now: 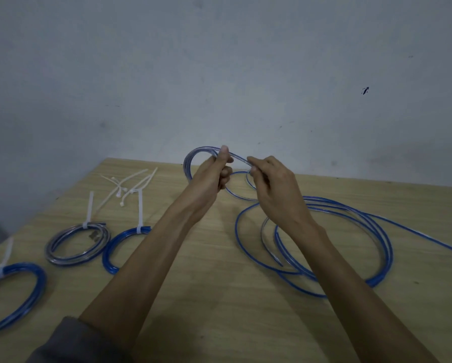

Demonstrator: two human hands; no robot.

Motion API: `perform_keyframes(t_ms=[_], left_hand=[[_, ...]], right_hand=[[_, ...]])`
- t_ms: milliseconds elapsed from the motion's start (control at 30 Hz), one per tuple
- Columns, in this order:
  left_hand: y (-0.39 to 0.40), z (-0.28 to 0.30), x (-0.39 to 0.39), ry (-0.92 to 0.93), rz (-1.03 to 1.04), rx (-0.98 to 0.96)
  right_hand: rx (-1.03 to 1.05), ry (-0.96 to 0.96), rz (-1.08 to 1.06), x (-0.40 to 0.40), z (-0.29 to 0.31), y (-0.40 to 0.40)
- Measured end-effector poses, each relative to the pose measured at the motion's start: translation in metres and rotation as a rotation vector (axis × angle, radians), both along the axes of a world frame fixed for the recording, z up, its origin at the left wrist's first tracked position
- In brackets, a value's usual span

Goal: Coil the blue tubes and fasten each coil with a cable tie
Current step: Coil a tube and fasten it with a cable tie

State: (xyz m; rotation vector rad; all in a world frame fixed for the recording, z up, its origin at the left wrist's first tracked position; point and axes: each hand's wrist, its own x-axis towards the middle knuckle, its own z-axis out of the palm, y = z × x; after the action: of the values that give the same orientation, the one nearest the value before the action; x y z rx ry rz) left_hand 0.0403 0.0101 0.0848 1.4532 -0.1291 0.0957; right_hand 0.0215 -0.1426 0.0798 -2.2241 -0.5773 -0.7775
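A small coil [193,163] of blue tube is gripped above the table [219,284] by the left hand [214,176], so the loops stay together. The next length is pinched by the right hand [272,187], probably to guide it.

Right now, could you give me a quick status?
Left hand grips coil; right hand pinches its tube. Three coils tied. Loose tube remains. Nothing blocking.

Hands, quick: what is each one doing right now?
Left hand: closed, gripping the small coil of blue tube.
Right hand: closed, pinching the loose tube feeding that coil.
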Motion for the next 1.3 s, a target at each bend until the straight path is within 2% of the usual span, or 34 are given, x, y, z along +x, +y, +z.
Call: perform_keyframes(t_ms=[100, 200, 300, 633, 833, 900, 1000, 1100, 1233, 1300], left_hand=[[-0.004, 0.002, -0.001, 0.0, 0.022, -0.257], [-0.004, 0.007, -0.004, 0.085, 0.029, -0.516], [0.002, 0.012, -0.007, 0.128, -0.003, -0.68], [0.004, 0.01, -0.009, 0.157, -0.205, -0.875], [0.012, 0.013, -0.013, 0.189, -0.292, -0.848], [0.014, 0.015, -0.016, 0.193, -0.274, -0.811], [0.013, 0.016, -0.017, 0.215, -0.268, -0.793], [0.017, 0.016, -0.013, 0.28, -0.287, -0.778], [0.027, 0.015, -0.009, 0.44, -0.411, -0.917], [0.025, 0.014, -0.007, 0.455, -0.372, -0.883]], right_hand=[[0.049, 0.024, 0.039, -0.001, -0.002, 0.005], [0.073, 0.05, 0.078, -0.005, -0.009, 0.014], [0.099, 0.063, 0.136, -0.008, -0.014, 0.02], [0.132, 0.117, 0.151, -0.001, -0.02, 0.014], [0.061, 0.084, 0.203, 0.004, -0.023, 0.01], [-0.006, -0.025, 0.187, 0.005, -0.023, 0.007], [-0.279, -0.32, 0.08, 0.006, -0.022, 0.004], [-0.437, -0.414, -0.005, 0.003, -0.019, 0.007], [-0.419, -0.51, -0.091, 0.0, -0.024, 0.015], [-0.342, -0.417, -0.042, -0.002, -0.028, 0.017]])
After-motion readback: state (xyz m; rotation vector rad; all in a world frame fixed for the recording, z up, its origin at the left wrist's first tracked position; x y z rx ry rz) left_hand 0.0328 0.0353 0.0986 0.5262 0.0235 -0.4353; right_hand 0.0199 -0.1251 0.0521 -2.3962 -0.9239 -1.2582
